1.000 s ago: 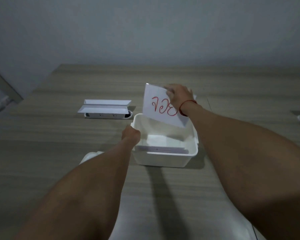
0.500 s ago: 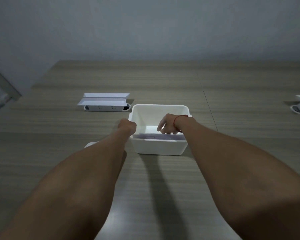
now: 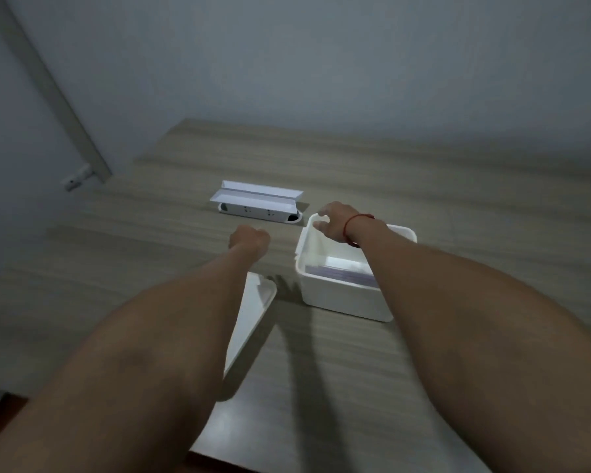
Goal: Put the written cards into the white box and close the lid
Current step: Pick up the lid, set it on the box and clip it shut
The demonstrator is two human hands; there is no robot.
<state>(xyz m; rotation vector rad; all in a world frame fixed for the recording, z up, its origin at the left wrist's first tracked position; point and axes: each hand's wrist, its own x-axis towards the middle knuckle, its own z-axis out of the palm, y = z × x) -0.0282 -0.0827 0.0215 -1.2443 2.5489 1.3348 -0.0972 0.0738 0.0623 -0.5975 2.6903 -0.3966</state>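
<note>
Wood table (image 3: 458, 186) — one white box (image 3: 342, 295), one lid (image 3: 253, 315).

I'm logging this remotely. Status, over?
Left hand fisted, empty, above table. Right hand at white box far rim. Cards inside. Lid off, left of box.

Dim, cool-toned head view with soft focus and wide-angle distortion.
Long dark shadows of both forearms run toward the viewer across the table (image 3: 423, 186); a pale sheen lies on its near edge. The white box (image 3: 342, 295) is the brightest area. Forearms bulge at the frame's lower corners; motion blur softens the edges throughout.
</note>
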